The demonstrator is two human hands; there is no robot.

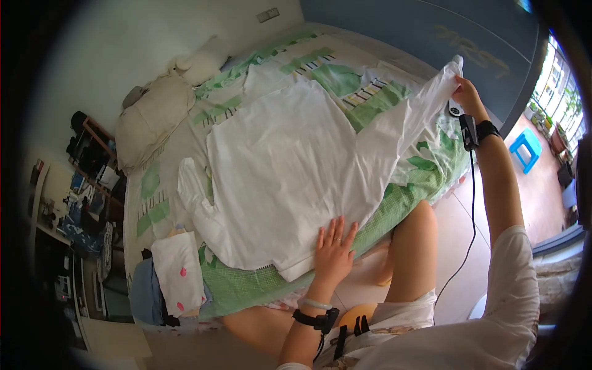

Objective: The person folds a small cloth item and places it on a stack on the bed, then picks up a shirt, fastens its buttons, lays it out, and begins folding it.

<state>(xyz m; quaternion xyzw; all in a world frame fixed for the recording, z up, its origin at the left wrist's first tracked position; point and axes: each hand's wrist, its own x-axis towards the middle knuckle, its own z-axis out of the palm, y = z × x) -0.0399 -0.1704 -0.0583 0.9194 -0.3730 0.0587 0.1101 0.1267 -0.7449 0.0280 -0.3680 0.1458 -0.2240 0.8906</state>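
Note:
A white long-sleeved shirt [280,166] lies spread over the bed, somewhat wrinkled. My left hand [335,251] rests on the edge of the shirt nearest me, palm down with fingers spread. At the far right, my right hand [467,97] pinches the end of one sleeve, which stretches out taut from the body of the shirt. The other sleeve [196,191] lies bent on the left side. Just below my right hand, a small white remote-like object [455,109] is partly hidden.
The bed carries a green and white patterned sheet [336,79]. Folded clothes [177,271] lie at its near left corner, pillows [157,117] at the far left. A cable [470,216] hangs from my right wrist device. A blue stool [526,150] stands beyond the doorway.

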